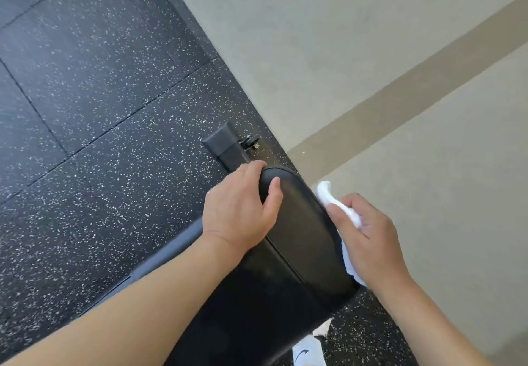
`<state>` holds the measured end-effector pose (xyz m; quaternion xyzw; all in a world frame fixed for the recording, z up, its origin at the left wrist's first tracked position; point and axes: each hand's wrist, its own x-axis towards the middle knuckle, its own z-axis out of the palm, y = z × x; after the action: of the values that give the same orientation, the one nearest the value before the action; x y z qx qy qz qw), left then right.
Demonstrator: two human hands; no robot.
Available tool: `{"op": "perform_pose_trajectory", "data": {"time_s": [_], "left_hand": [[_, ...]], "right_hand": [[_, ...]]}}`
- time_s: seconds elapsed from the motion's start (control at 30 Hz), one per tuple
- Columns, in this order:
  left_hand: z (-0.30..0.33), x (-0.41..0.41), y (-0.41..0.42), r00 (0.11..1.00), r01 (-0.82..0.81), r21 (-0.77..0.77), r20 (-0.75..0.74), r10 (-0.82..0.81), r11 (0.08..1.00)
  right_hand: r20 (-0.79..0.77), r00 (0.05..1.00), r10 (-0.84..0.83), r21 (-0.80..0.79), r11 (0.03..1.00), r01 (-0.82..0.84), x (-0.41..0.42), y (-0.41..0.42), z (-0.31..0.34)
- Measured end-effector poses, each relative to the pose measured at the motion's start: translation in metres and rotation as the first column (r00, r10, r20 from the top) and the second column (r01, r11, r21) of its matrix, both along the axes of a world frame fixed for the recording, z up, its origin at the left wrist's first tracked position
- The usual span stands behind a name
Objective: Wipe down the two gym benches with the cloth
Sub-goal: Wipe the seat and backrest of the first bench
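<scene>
Under me was a black rubber floor [94, 86], white-flecked, laid in big square tiles w/ thin dark seams btwn them. It ran straight up to a pale grey-green wall [328, 37] on my right. A wide tan stripe [405, 86] crossed that wall as a band, darker than the paint either side. Light was soft & even, no hard shadows. Lower left, a flat grey strip [168, 251] lay on the floor.

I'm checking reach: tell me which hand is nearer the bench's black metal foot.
Left. The left hand grips the bench pad's far end, just short of the foot; the right hand holds the cloth at the pad's wall-side edge.
</scene>
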<state>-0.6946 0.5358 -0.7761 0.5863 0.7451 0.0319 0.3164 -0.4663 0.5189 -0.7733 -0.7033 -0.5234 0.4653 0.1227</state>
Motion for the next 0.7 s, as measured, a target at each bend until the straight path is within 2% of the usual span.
{"op": "perform_pose_trajectory", "data": {"time_s": [0.13,0.23,0.3,0.37,0.4,0.5,0.7], "left_hand": [[0.003,0.002,0.002,0.999,0.019,0.007,-0.044,-0.019,1.000],[0.004,0.003,0.003,0.997,0.034,0.001,-0.075,-0.034,0.999],[0.003,0.004,0.003,0.994,0.044,0.001,-0.097,-0.044,0.999],[0.002,0.005,0.002,0.992,0.055,0.011,-0.115,-0.053,0.998],[0.001,0.005,0.002,0.990,0.057,0.013,-0.126,-0.055,0.998],[-0.001,0.004,0.001,0.987,0.055,0.014,-0.151,-0.052,0.998],[-0.003,0.006,0.000,0.986,0.058,0.033,-0.156,-0.052,0.998]], "right_hand": [[-0.044,0.998,0.044,0.033,0.999,-0.042,-0.033,0.039,-0.007],[-0.070,0.977,0.204,-0.015,0.979,-0.205,-0.076,0.096,-0.019],[-0.086,0.926,0.367,-0.083,0.924,-0.374,-0.098,0.125,-0.026],[-0.099,0.898,0.430,-0.094,0.894,-0.438,-0.102,0.134,-0.032],[-0.131,0.911,0.390,-0.080,0.912,-0.402,-0.097,0.129,-0.032],[-0.277,0.953,0.124,-0.061,0.987,-0.146,-0.056,0.085,-0.025],[-0.301,0.944,-0.139,-0.121,0.987,0.106,0.046,-0.038,-0.013]]}}
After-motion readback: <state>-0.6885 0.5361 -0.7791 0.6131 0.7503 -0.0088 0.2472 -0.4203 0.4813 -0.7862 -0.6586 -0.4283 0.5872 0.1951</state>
